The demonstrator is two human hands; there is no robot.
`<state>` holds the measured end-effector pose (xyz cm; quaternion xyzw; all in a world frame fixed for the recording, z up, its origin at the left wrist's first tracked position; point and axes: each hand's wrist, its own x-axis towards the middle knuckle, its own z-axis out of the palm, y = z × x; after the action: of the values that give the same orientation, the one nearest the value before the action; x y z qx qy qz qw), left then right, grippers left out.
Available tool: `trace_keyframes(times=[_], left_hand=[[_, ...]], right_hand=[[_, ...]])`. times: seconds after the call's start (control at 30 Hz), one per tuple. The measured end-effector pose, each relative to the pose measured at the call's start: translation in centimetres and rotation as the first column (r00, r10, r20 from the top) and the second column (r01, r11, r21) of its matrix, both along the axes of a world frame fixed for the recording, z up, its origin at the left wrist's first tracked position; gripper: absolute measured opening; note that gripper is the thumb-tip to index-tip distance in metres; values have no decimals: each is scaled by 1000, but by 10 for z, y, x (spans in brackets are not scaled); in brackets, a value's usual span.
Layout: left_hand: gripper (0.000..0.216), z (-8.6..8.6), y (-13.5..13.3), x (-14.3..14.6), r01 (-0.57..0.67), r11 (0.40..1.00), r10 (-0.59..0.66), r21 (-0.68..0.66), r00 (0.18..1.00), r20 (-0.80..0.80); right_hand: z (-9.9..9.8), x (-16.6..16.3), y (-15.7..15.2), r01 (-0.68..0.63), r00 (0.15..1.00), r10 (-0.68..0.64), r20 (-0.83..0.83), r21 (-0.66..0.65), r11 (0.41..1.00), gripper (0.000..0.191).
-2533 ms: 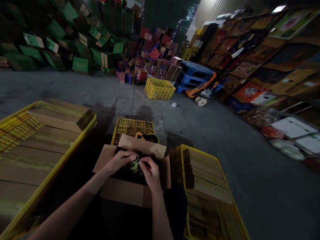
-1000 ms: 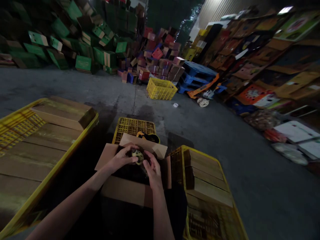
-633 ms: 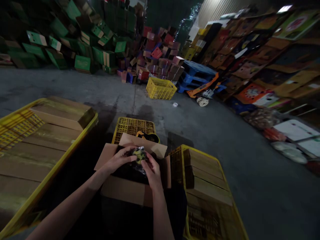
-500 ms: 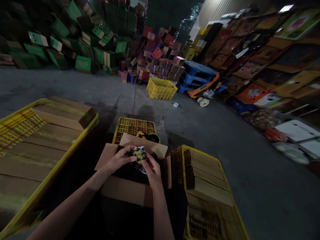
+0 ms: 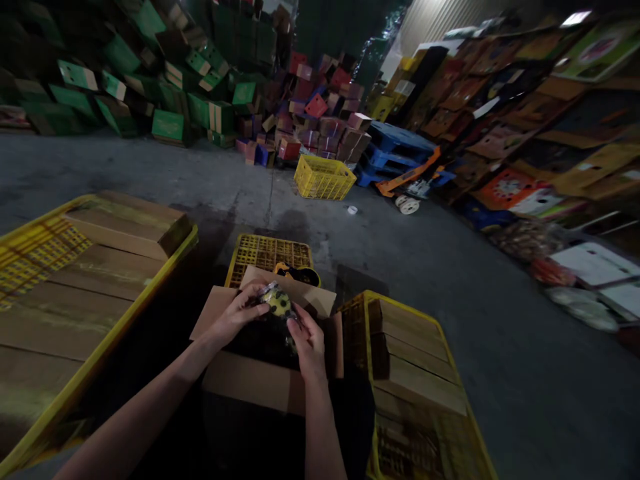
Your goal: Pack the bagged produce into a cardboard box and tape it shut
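A small yellow-green packet with dark spots, wrapped in clear shiny plastic, is held between my two hands. My left hand pinches its upper left side between thumb and fingers. On the opposite side, my right hand grips the packet's right edge, its thumb toward me. Both hands are over an open cardboard box whose flaps are folded outward. The box's inside is dark, and its contents cannot be made out.
At left, a yellow crate holds several closed cartons. Another yellow crate with cartons stands at right. Beyond the box is a yellow crate with a tape dispenser. Farther off are a yellow crate, blue pallets and an orange pallet jack.
The packet has tilted and more of its spotted face shows. My left hand has risen slightly with it, and the right hand has shifted a little to the right.
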<state>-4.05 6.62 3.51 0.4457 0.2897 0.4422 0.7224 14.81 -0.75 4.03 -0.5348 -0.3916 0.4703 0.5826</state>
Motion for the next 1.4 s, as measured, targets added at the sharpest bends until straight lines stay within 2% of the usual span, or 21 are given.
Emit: trace_keyframes(times=[0.1, 0.23, 0.47, 0.63, 0.8, 0.93, 1.07, 1.17, 1.3, 1.4], left_hand=[[40, 4, 0, 1, 31, 999, -31, 25, 999, -20], [44, 4, 1, 2, 59, 998, -59, -14, 998, -16], [54, -1, 1, 2, 125, 980, -124, -155, 992, 13], [44, -5, 1, 4, 94, 971, -93, -219, 996, 16], [31, 0, 1, 2, 43, 982, -39, -182, 999, 26], [30, 2, 3, 0, -17, 983, 30, -184, 997, 70], [33, -1, 6, 2, -84, 973, 94, -217, 995, 38], [30, -1, 6, 3, -100, 985, 103, -141, 995, 16], [29, -1, 6, 4, -106, 993, 105, -47, 994, -10], [31, -3, 6, 4, -76, 990, 74, -118, 997, -20]], right_hand=[[1, 1, -1, 47, 997, -46, 61, -7, 999, 45], [2, 2, -2, 74, 988, -73, 135, -2, 997, 38], [5, 4, -2, 16, 980, -32, 195, 83, 996, 33], [2, 4, -1, -30, 979, 18, 201, 59, 998, 34], [4, 0, -1, -77, 992, 70, 101, 66, 995, 47], [5, -4, -2, -153, 987, 149, 58, 91, 984, 51], [1, -4, -4, -95, 995, 93, 38, 51, 994, 43], [-1, -3, -5, -48, 998, 47, 36, 26, 998, 35], [2, -3, -5, -34, 998, 32, 63, 30, 999, 33], [1, -2, -2, -16, 991, 8, 132, 62, 998, 26]])
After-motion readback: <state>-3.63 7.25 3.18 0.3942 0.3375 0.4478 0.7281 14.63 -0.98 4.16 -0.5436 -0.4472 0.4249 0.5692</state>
